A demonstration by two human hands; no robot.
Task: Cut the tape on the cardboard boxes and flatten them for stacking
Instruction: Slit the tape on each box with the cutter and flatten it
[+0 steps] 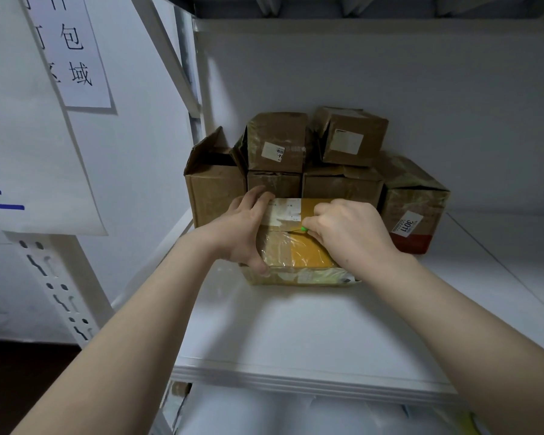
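Front box (308,251) sat on the shelf (296,324), against the stack (277,142). My left hand (248,227) clamped its left side; my right hand (346,233) pinched a green cutter (303,229) at the top seam. Mid-cut, I reckoned: next, slice along the tape (280,246).

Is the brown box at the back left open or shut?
Open. The back-left box has its top flaps standing up, with a dark gap showing between them.

Left hand (248,227) steadies taped box (296,246); right hand (343,227) pinches a cutter (303,229) (green-tipped).
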